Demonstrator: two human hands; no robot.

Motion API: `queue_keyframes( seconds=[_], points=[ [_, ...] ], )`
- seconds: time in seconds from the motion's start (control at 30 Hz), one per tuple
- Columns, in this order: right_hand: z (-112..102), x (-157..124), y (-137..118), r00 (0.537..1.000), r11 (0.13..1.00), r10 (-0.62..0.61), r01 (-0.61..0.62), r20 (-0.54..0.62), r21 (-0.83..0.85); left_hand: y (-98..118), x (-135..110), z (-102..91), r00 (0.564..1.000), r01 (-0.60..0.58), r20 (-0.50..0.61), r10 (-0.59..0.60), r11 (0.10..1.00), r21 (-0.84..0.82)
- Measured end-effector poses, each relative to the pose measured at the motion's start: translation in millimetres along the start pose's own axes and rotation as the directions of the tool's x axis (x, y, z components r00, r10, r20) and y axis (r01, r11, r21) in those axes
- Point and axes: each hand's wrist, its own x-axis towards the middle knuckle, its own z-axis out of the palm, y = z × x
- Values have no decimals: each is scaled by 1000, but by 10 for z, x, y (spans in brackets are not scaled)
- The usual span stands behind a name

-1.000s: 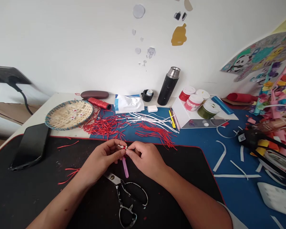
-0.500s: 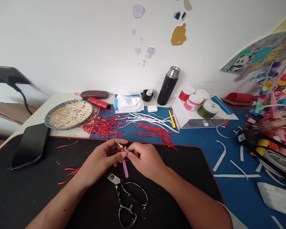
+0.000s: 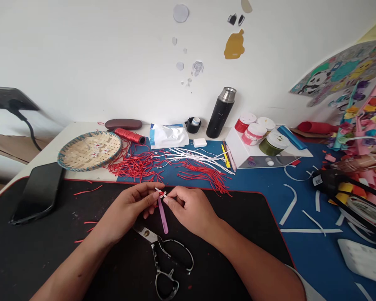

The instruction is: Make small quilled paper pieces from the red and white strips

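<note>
Between my hands is a small knotted piece of white and red cord [image 3: 161,193]. My left hand [image 3: 137,204] pinches its left side between thumb and fingers. The fingertips of my right hand [image 3: 191,209] are closed on a white cord end at its right. A flat purple stick [image 3: 163,217] lies just below the knot; whether it touches my fingers I cannot tell. Scissors with dark, worn handles [image 3: 158,246] rest on the black mat [image 3: 232,267] beneath my hands, their blades partly hidden by my left hand.
Red cord pieces [image 3: 134,165] and white cords [image 3: 191,155] lie behind my hands. A woven basket [image 3: 81,152] and a phone [image 3: 39,190] are at the left. A black flask [image 3: 221,115] and cord spools [image 3: 253,134] stand at the back. White strips [image 3: 310,230] lie at the right.
My left hand has shifted slightly left, its thumb drawing back so that more of the knotted cord shows. My right hand keeps its pinch in nearly the same place.
</note>
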Motion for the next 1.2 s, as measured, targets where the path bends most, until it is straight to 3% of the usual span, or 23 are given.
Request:
queue_keyframes(
  seconds=[0.43,0.87,1.03,1.2],
  points=[
    [-3,7,-32,1000,1000,8,-8,0,-11,-18,3,-62,999,39,-2,-39,993,109],
    [19,-5,-14,998,1000,2,-4,66,26,-17,3,-39,999,-24,-36,29,991,135],
    [-10,9,-12,995,985,16,-33,98,167,-5,2,-62,998,-34,-48,39,994,106],
    [-10,23,-3,988,916,89,-131,128,380,21,-15,-51,999,-46,-5,47,995,91]
  ],
)
